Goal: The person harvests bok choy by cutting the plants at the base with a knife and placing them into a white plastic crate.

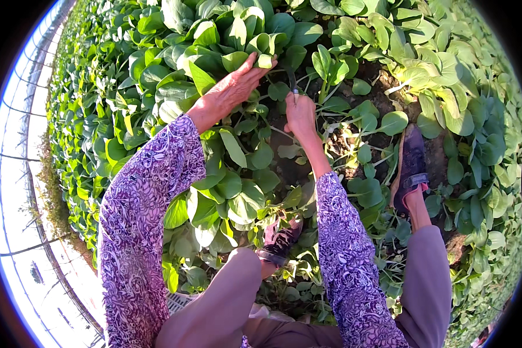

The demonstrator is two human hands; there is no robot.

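Observation:
My left hand lies against the right side of a full, leafy head of greens, which looks like pak choi. Its fingers are stretched out and its fingertips are partly among the leaves, so whether it grips them is unclear. In my right hand is the handle of a small sickle or curved knife. The dark blade points away from me, towards the base of the plants just right of my left hand, and its tip is lost among leaves. A small upright plant grows right of the blade.
Dense rows of greens spread on the left, and paler ones on the right. My shoes stand among low plants and soil. A white plastic crate shows beside my knee. A ribbed, bright greenhouse wall curves along the far left.

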